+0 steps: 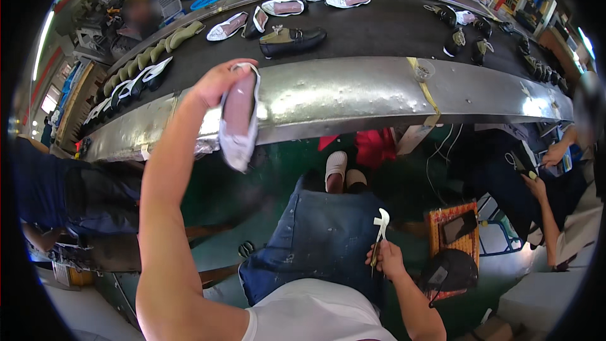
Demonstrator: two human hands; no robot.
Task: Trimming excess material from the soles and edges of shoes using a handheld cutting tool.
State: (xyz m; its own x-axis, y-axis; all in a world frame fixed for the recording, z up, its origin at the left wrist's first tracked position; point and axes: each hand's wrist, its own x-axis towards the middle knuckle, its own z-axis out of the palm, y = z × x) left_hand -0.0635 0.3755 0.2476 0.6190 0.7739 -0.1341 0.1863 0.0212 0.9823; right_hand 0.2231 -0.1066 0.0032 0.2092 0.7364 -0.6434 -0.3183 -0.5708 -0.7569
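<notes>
My left hand [221,82] is raised over the metal edge of the bench, its fingers closed round one end of a shoe [238,117]. White lining edges the shoe, and its pinkish-brown underside faces me; the other end points down toward the floor. Low over my lap, my right hand [386,257] grips the handles of a pair of lasting pincers [381,222] with a pale curved head pointing up. Beyond my left hand, a dark shoe with an olive top [293,41] lies on the black belt [372,35], near several white-lined shoes [284,7].
A metal rail [341,91] runs along the belt's near side, with a small clear cup [424,71] on it. Shoes and olive shoe forms [145,60] line the left end. At right, a co-worker's hands [536,186] work on a shoe. A dark cap [456,271] lies near my right arm.
</notes>
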